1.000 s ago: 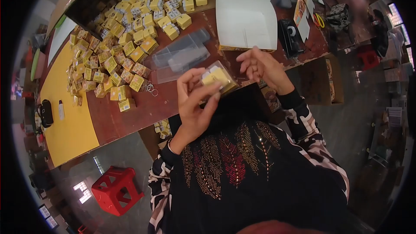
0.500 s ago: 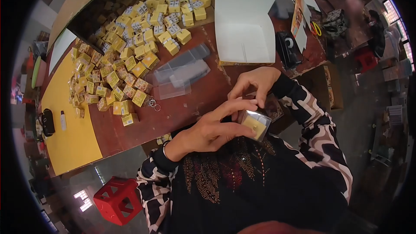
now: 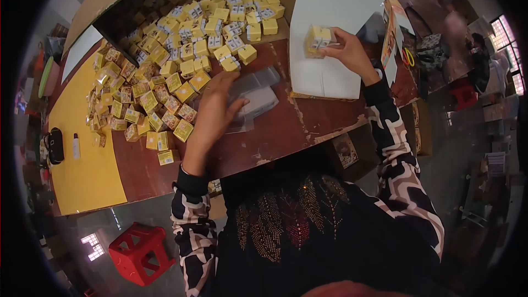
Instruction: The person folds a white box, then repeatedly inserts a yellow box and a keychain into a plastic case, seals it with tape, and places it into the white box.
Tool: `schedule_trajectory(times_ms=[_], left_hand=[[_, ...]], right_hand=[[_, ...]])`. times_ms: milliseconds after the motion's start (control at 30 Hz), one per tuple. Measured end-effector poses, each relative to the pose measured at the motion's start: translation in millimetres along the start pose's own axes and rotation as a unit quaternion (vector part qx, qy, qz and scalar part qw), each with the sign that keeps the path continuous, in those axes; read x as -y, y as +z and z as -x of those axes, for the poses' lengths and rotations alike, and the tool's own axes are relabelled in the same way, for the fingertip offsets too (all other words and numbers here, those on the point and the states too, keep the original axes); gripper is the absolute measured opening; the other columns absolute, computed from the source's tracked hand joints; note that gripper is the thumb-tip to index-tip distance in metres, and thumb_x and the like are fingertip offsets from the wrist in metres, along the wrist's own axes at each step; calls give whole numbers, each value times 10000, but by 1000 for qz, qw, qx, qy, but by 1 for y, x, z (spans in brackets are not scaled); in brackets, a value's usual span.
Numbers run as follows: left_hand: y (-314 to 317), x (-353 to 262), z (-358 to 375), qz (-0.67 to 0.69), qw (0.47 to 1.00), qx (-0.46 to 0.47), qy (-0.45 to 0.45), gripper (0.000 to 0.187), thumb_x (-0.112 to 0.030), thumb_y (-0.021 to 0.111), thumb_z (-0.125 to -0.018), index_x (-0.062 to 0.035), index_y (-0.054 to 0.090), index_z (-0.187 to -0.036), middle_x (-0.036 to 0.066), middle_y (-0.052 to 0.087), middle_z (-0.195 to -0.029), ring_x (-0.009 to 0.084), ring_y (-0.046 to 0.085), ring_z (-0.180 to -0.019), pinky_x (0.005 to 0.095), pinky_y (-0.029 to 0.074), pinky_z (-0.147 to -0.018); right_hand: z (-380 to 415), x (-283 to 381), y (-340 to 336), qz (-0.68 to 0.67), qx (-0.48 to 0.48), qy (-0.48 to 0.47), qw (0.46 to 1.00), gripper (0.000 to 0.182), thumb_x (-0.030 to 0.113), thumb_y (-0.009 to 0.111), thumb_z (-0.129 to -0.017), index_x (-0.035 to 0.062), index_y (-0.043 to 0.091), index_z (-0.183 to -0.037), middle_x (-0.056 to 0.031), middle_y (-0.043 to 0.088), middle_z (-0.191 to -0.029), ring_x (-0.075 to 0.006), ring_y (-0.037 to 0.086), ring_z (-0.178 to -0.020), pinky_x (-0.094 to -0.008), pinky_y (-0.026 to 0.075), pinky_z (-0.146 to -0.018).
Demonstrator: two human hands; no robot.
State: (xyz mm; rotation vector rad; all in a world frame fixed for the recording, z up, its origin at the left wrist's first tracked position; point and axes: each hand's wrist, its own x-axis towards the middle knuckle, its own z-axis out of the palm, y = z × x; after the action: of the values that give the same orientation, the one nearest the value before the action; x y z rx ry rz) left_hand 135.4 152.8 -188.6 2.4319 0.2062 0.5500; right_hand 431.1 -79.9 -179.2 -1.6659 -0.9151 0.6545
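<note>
My right grip (image 3: pixel 352 54) pinches a small yellow box (image 3: pixel 319 41) between thumb and fingers; the pale, see-through margin on its left side suggests a clear case around it. The governing relation is this: the yellow box lies to the left of my right fingertips, at the far end of the grip, and overlaps the white interior of the open carton (image 3: pixel 324 81). Whether it touches the carton or hangs above it, I cannot tell from this angle. Its outline is nearly as wide as it is long and somewhat blurred, so no long axis can be read with confidence.

My left grip (image 3: pixel 213 109) is spread, thumb apart from fingers, and holds nothing that I can see. It reaches over the near-left part of the clear plastic pieces (image 3: pixel 258 83) on the surface (image 3: pixel 280 137); contact is uncertain. Beyond its fingertips lies the heap of yellow boxes (image 3: pixel 190 49). Of my two hands, the right is clearly nearer the carton, the left nearer the plastic.
</note>
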Motion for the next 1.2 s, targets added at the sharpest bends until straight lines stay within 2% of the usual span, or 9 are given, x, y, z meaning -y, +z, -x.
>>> schedule_trajectory(times_ms=[67,133,367,533,733,800,1000,1067,1200], left_hand=[[-5,19,-7,-21,1000,12,-8,642,-130,811,-732,23,545,-1296,224,585,-1267,422,553,-1161,441,456,-989],[-8,35,-11,-24,995,91,-16,697,-166,849,-680,20,559,-1285,224,617,-1213,408,567,-1152,426,464,-978],[6,64,-17,-11,989,135,-62,619,-174,874,-640,-7,632,-1185,188,653,-1076,372,612,-1033,424,488,-893],[10,64,-17,18,993,80,-89,429,-166,864,-662,-17,649,-1003,167,626,-970,358,625,-902,421,495,-788],[4,44,-13,-4,990,-19,-142,349,-155,835,-717,-21,653,-984,155,684,-858,331,667,-789,406,516,-706],[5,49,-7,33,990,-49,-128,287,-135,807,-756,-29,667,-984,150,696,-802,332,679,-739,384,523,-652],[9,43,2,-14,992,-104,-73,253,-85,786,-776,-21,638,-971,130,690,-766,271,678,-685,349,521,-628],[10,40,0,-65,983,-158,72,228,-86,773,-803,-21,622,-961,130,695,-787,253,683,-688,328,519,-623],[2,2,16,147,983,-68,-84,193,-81,753,-831,-25,636,-973,135,699,-834,279,688,-716,320,526,-631]], right_hand=[[-20,-34,1,160,-123,-49,978,498,118,810,-809,-60,583,-1215,-145,692,-1094,-184,696,-966,-287,561,-836],[-31,-54,11,174,-125,-48,976,457,88,781,-833,-58,578,-1216,-135,690,-1094,-173,686,-979,-284,561,-847],[-42,-75,46,148,-177,-43,972,435,84,768,-850,-41,554,-1208,-153,695,-1084,-194,689,-997,-304,567,-855],[-45,-93,49,203,-184,-37,961,393,99,763,-858,-29,556,-1166,-157,701,-1051,-197,696,-987,-299,564,-854],[-42,-95,43,226,-141,-75,961,403,139,755,-860,-12,577,-1188,-173,701,-1086,-228,707,-986,-313,571,-835],[-35,-88,41,369,-211,-99,900,351,133,701,-910,-2,591,-1215,-139,698,-1144,-195,687,-1033,-310,563,-822],[18,1,75,189,-242,-138,942,244,115,618,-962,15,621,-1185,-85,699,-1090,-147,671,-956,-272,539,-792],[36,24,99,72,-177,-136,972,188,101,589,-980,9,630,-1140,-44,689,-1049,-98,643,-877,-247,517,-743],[61,58,141,-3,-84,-128,988,210,58,537,-985,7,604,-1178,-64,677,-1041,-97,640,-833,-239,511,-715]])
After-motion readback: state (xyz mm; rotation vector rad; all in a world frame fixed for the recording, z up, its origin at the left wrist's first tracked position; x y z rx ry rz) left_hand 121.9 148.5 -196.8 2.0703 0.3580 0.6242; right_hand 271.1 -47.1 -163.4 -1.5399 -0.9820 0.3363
